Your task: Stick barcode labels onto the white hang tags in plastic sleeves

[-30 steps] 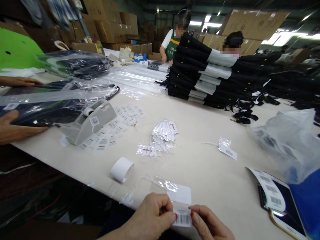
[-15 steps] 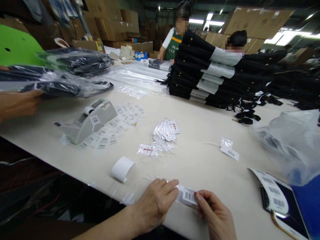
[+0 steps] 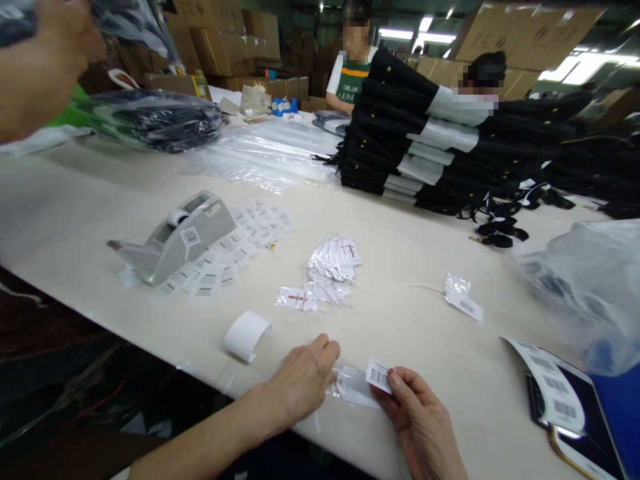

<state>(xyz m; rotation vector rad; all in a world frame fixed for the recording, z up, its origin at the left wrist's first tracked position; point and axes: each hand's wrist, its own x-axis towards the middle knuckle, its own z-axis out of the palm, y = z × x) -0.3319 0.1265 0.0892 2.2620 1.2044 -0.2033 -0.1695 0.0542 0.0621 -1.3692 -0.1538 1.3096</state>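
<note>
My left hand (image 3: 307, 373) is closed, its bent fingers at the left end of a white hang tag (image 3: 353, 388) in a clear plastic sleeve, low over the table's front edge. Between thumb and fingertips, my right hand (image 3: 423, 417) pinches a small white barcode label (image 3: 378, 375). The tag's right end runs in behind that label, by the right fingers. Beyond my hands lies a heap of sleeved hang tags (image 3: 333, 263), with one separate tag (image 3: 295, 298) in front of it. A curled white paper strip (image 3: 247, 335) rests left of my left hand.
A grey tape dispenser (image 3: 185, 237) stands at left among loose barcode labels (image 3: 207, 283). At right are a sleeved tag (image 3: 463, 300), a label strip (image 3: 550, 383) over a phone, and a plastic bag (image 3: 590, 287). Black garments (image 3: 425, 147) are stacked behind. Another person's hand (image 3: 55, 67) reaches in upper left.
The barcode label has tilted up off the tag in my right hand. My left hand has shifted slightly left and up. At upper left, the other person's hand and bagged garment have risen.
</note>
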